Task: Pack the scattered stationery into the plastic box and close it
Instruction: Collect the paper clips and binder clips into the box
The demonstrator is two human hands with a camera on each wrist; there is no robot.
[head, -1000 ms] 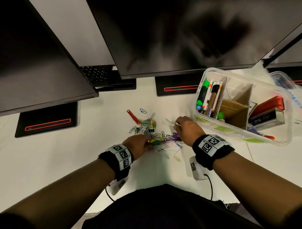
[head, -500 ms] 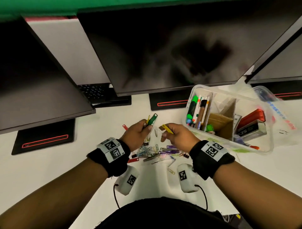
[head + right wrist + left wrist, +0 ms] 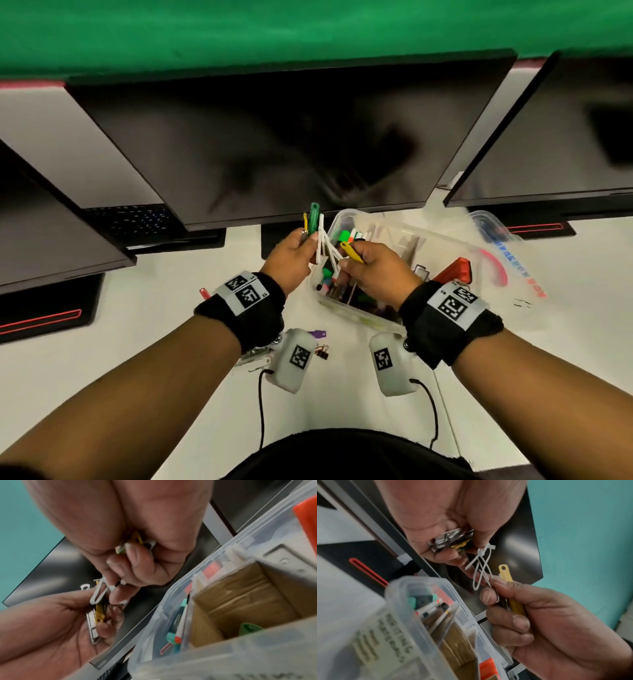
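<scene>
Both hands are raised over the left end of the clear plastic box [image 3: 356,317]. My left hand [image 3: 310,245] grips a bundle of fasteners: a green strip [image 3: 314,215], a yellow one [image 3: 305,222] and metal clips [image 3: 452,538]. Looped white cable ties [image 3: 322,240] hang between the two hands, and each hand pinches them. My right hand [image 3: 346,262] also holds a yellow plastic strip [image 3: 351,251]. The box holds markers [image 3: 346,236], cardboard dividers [image 3: 240,601] and a red item [image 3: 457,270]. Its lid [image 3: 496,250] lies to the right.
Loose pieces remain on the white desk [image 3: 154,325] under my wrists: a purple tag [image 3: 317,334], a dark binder clip [image 3: 322,353], metal clips [image 3: 255,354] and a red piece [image 3: 204,294]. Dark monitors [image 3: 291,144] overhang the back of the desk.
Both hands lifted off the pile on the desk with fasteners in them and moved up and right over the box's left end. The white ties now stretch between them.
</scene>
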